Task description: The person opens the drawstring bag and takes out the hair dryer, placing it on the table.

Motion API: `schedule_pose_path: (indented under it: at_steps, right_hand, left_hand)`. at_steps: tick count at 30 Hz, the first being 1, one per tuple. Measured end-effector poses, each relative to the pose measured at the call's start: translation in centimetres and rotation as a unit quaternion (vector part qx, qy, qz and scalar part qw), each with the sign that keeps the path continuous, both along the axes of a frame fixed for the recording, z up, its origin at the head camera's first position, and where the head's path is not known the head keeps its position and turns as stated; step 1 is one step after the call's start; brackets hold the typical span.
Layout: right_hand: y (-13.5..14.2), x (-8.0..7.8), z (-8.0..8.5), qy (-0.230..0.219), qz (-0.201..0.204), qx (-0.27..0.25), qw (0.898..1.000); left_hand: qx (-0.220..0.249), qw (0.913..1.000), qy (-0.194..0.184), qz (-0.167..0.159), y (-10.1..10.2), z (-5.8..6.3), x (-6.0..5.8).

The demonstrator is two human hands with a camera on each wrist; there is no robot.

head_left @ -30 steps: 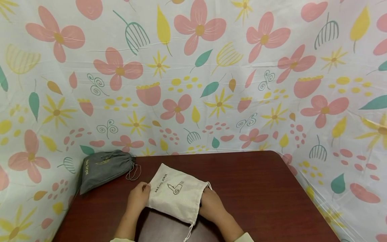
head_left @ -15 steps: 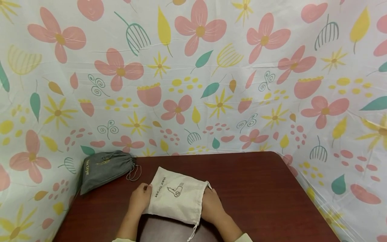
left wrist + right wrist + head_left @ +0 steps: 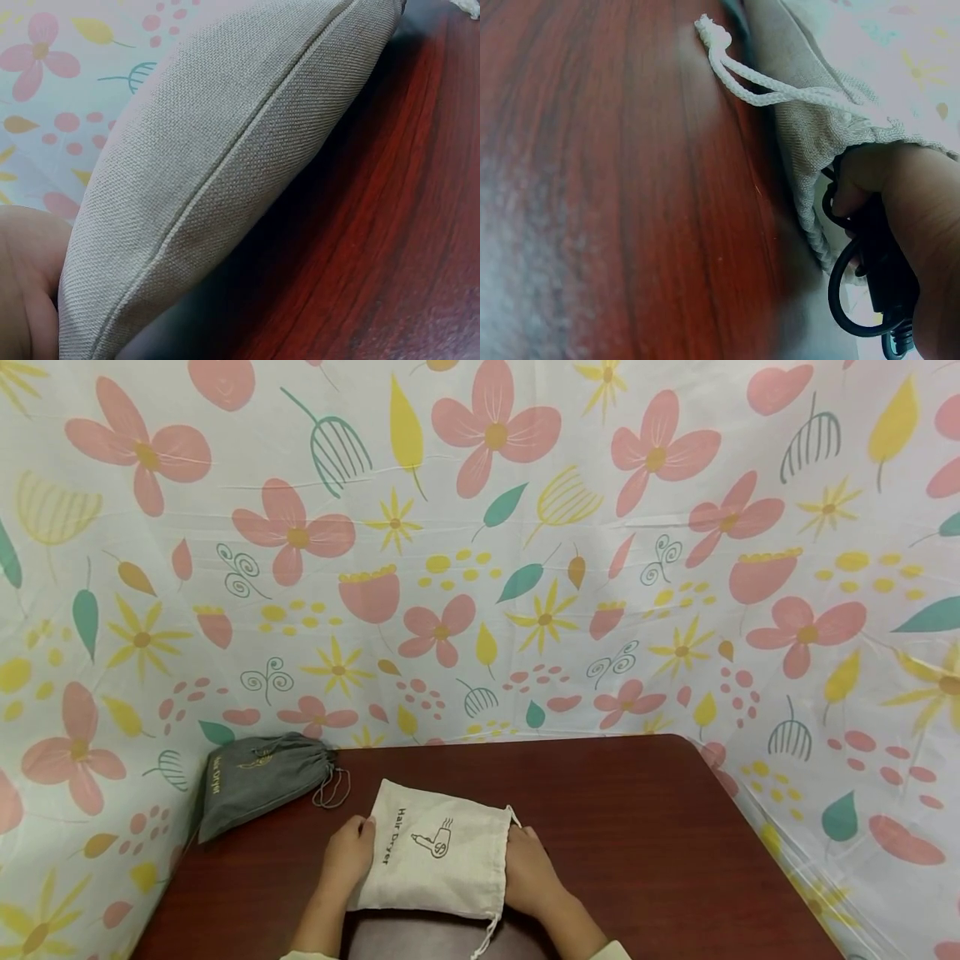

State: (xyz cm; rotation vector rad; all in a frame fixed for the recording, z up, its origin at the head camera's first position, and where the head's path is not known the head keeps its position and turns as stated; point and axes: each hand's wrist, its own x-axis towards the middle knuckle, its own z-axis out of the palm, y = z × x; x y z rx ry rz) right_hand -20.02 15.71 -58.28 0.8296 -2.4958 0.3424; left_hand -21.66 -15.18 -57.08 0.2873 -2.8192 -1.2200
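A cream drawstring bag (image 3: pixel 457 881), printed "Hair Dryer" with a dryer drawing, lies between both hands in the head view. My left hand (image 3: pixel 347 857) grips its closed end, thumb on top. My right hand (image 3: pixel 531 872) reaches into the bag's mouth at the right, the fingers partly hidden by cloth. From the right wrist, that hand is seen gripping a bundled black cord (image 3: pixel 841 304) with a thick black part at the opening. Whatever else fills the bag is hidden. A white drawstring (image 3: pixel 754 86) hangs from the mouth.
A grey drawstring pouch (image 3: pixel 258 781), also marked "Hair Dryer", lies at the table's back left corner. The dark red wooden table (image 3: pixel 637 827) meets a flowered cloth backdrop (image 3: pixel 480 568) behind and at both sides.
The bag has turned slightly and its lower edge has come nearer to me. Both hands have stayed on it, the right one in its mouth throughout.
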Motion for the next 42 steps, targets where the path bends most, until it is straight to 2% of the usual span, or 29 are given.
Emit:
schedule_pose_path:
  at_steps: [10, 23, 27, 34, 42]
  right_hand:
    - [0.1, 0.0, 0.6, -0.032, -0.021, 0.013, 0.999]
    - [0.2, 0.0, 1.0, -0.049, -0.039, 0.015, 0.998]
    - [0.3, 0.0, 1.0, -0.047, -0.037, 0.016, 0.998]
    - [0.6, 0.0, 1.1, -0.055, -0.035, 0.023, 0.998]
    - [1.3, 0.2, 1.0, -0.048, -0.036, 0.015, 0.998]
  left_hand:
    - [0.013, 0.9991, 0.026, 0.031, 0.0, 0.3, 0.5]
    - [0.021, 0.9959, 0.051, 0.072, -0.3, 0.2, 0.8]
    - [0.023, 0.9949, 0.059, 0.079, -0.5, 0.1, 0.9]
    - [0.026, 0.9951, 0.049, 0.082, -0.9, 0.2, 1.0]
    - [0.026, 0.9952, 0.049, 0.081, -0.9, -0.2, 0.9]
